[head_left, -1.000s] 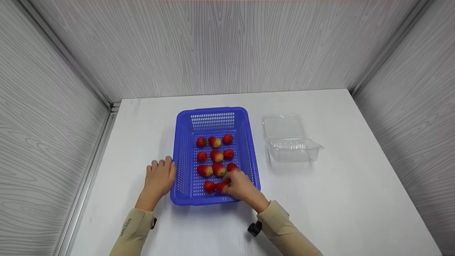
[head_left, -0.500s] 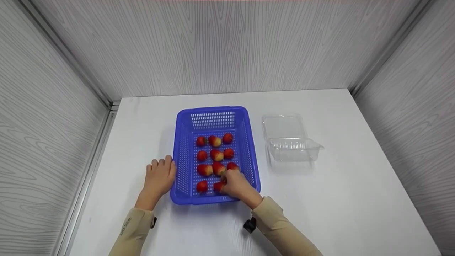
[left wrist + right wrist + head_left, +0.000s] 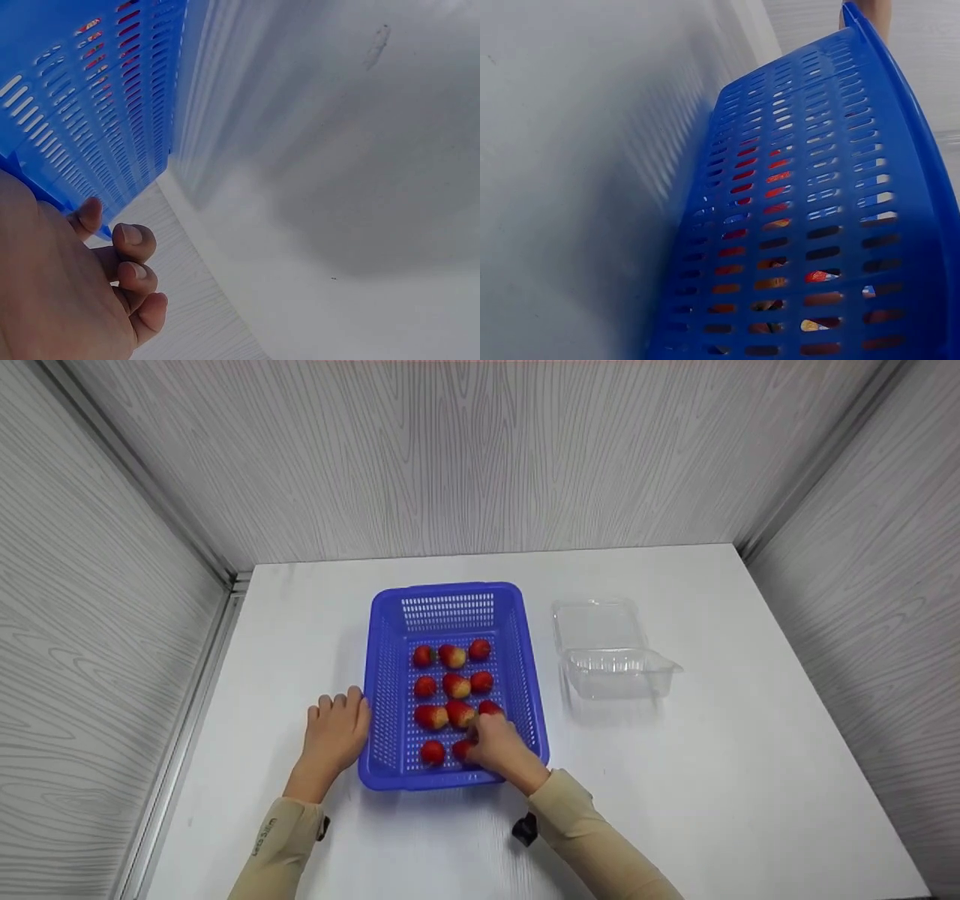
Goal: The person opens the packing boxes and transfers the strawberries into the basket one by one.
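Observation:
A blue slotted plastic basket (image 3: 529,660) stands on the table with strawberries (image 3: 452,656) set out in rows on its floor. My left hand (image 3: 335,731) holds the basket's left rim. In the left wrist view, the curled fingers (image 3: 136,277) meet the rim. Inside the basket's near right part, my right hand (image 3: 501,746) pinches a strawberry (image 3: 463,751) in the front row. Its fingertips are partly hidden. Just left of it lies another strawberry (image 3: 433,752), apart from it. Through the slots of the basket wall (image 3: 795,165), the right wrist view shows red fruit.
A clear plastic clamshell box (image 3: 619,679) stands right of the basket with its lid (image 3: 600,626) raised at the back. Pale wood-grain panels (image 3: 480,457) border the white table (image 3: 720,735) at the back and sides.
The front-row strawberries, which touched before, now lie apart. The left one rolled left, then slightly back right. My right hand shifted a little leftward; my left hand stayed in place.

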Action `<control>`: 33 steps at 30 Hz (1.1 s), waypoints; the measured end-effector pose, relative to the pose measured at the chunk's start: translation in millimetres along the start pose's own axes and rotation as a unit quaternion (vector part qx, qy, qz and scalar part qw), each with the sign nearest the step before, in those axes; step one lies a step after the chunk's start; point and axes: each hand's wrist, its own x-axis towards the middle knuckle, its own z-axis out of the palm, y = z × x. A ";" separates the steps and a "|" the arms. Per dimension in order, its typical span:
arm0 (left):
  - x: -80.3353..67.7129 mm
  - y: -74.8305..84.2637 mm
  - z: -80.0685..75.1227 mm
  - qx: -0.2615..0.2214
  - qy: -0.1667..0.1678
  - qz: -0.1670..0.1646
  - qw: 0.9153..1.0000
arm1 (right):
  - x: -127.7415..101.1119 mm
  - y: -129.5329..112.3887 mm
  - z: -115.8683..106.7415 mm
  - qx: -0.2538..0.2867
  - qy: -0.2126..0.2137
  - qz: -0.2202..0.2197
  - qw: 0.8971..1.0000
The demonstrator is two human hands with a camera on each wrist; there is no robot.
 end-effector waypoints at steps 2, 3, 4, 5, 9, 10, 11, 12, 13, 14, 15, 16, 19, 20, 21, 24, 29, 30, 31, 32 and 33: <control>0.2 0.0 -0.1 -0.002 -0.002 0.000 1.000 | 0.3 0.5 0.0 0.004 0.002 0.002 1.000; 0.2 0.1 0.0 -0.002 -0.003 -0.001 1.000 | 0.4 0.8 0.1 0.002 0.003 0.001 1.000; 0.1 0.0 0.4 -0.003 -0.004 -0.001 1.000 | 0.5 1.3 0.2 -0.003 0.006 -0.001 1.000; 0.0 0.0 0.5 -0.002 -0.003 -0.001 1.000 | 0.4 1.5 0.3 -0.006 0.007 -0.003 1.000; -0.4 -0.1 0.5 -0.001 -0.005 -0.002 1.000 | -0.5 1.5 0.7 -0.006 0.006 0.000 1.000; -0.5 -0.4 0.5 0.000 -0.006 -0.001 1.000 | -0.9 1.5 0.7 -0.005 0.006 0.002 1.000; -0.6 -0.3 0.1 0.000 -0.006 -0.001 1.000 | -1.2 1.4 0.5 0.001 0.008 0.002 1.000; -0.6 -0.3 0.0 0.001 -0.007 -0.002 1.000 | -1.6 1.3 0.4 0.005 0.012 0.001 1.000; -0.6 -0.5 -0.3 0.000 -0.009 -0.003 1.000 | -1.8 1.6 0.3 0.007 0.020 -0.001 1.000; -0.5 -0.4 -0.7 -0.001 -0.009 -0.003 1.000 | -2.0 1.6 -0.2 0.005 0.032 -0.005 0.999; -0.5 -0.5 -0.9 -0.002 -0.011 -0.004 1.000 | -2.2 1.7 -0.3 0.004 0.045 -0.011 0.999; -0.4 -0.6 -1.1 -0.002 -0.012 -0.004 1.000 | -2.3 1.7 -0.7 0.005 0.062 -0.019 0.998; 0.0 -0.5 -2.1 -0.005 -0.012 -0.004 1.000 | -2.9 2.0 -1.7 -0.001 0.129 -0.052 0.990; -0.2 -0.3 -2.4 -0.005 -0.011 -0.003 1.000 | -3.5 1.8 -2.4 0.000 0.152 -0.067 0.986; -0.2 -0.2 -2.5 -0.005 -0.009 -0.001 1.000 | -4.0 2.1 -3.0 0.005 0.174 -0.081 0.981; 0.1 -0.3 -2.4 -0.008 -0.002 0.004 1.000 | -5.5 4.1 -7.6 0.009 0.246 -0.135 0.960; 1.9 -0.5 -2.1 -0.047 -0.009 0.002 0.999 | -6.6 16.7 -26.0 0.000 0.367 -0.202 0.908; 2.0 -0.9 -2.2 -0.059 -0.014 -0.003 0.998 | -7.0 20.5 -30.2 -0.003 0.387 -0.205 0.899; 1.9 -1.0 -2.4 -0.069 -0.017 -0.007 0.997 | -7.6 24.7 -34.0 -0.002 0.402 -0.205 0.892; 2.0 -1.0 -3.0 -0.081 -0.020 -0.010 0.996 | -8.4 29.4 -37.1 0.002 0.413 -0.203 0.888; 2.0 -0.7 -3.5 -0.088 -0.022 -0.013 0.996 | -9.7 34.1 -39.7 0.008 0.419 -0.199 0.886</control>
